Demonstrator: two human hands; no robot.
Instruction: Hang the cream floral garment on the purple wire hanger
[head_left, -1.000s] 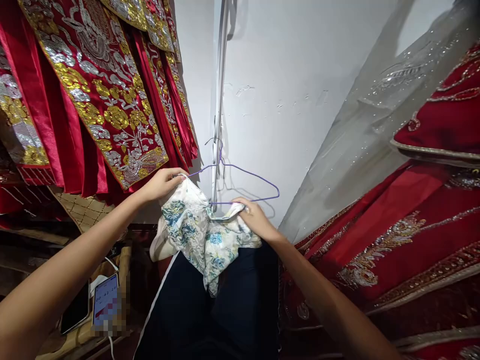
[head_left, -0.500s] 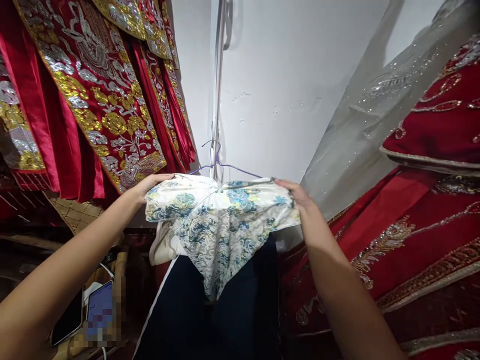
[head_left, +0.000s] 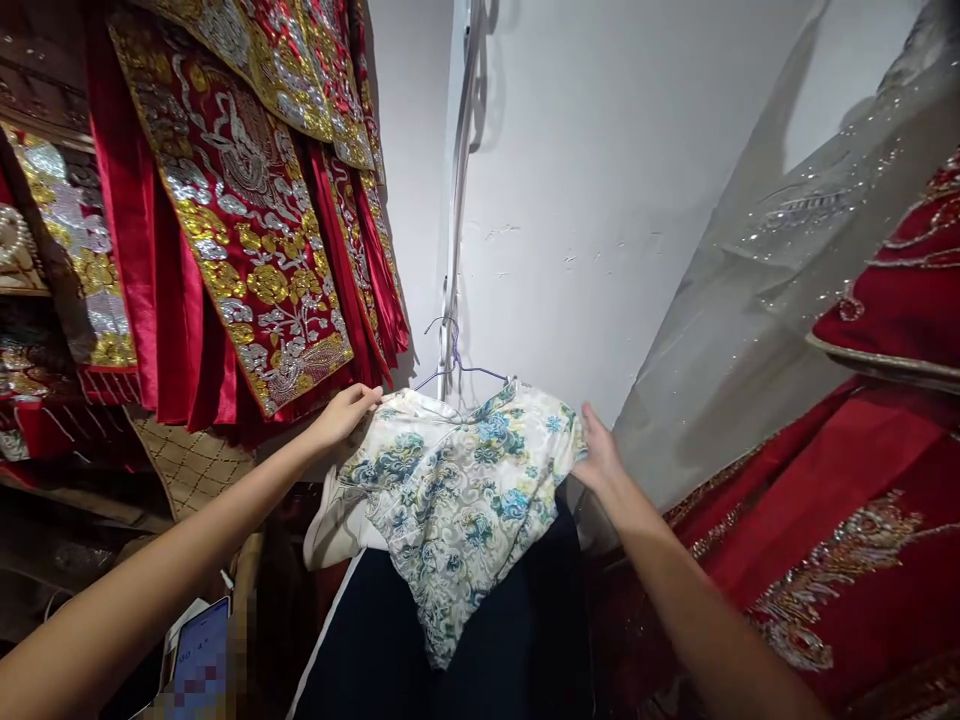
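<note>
A white short-sleeved top (head_left: 465, 510) with blue, green and yellow flowers hangs in front of me on a thin purple wire hanger (head_left: 456, 362). Its lower part is drawn to a point over dark trousers (head_left: 390, 640). My left hand (head_left: 346, 415) is closed at the left shoulder edge, fingertips on the fabric. On the other side, my right hand (head_left: 600, 450) grips the edge of the right sleeve, with one digit pointing up beside it; its other fingers are partly hidden by the cloth.
Red costumes with gold and silver embroidery (head_left: 262, 250) hang at left. To the right are a sheer sparkling veil-like cloth (head_left: 712, 320) and a red beaded dress (head_left: 825, 500). A metal pole (head_left: 459, 170) runs along the white wall. A phone (head_left: 201, 650) lies lower left.
The top's shoulders, earlier stretched wide, now slope and sit closer together. Both hands have come inward and slightly lower. More of the top's front shows, and the view has shifted a little.
</note>
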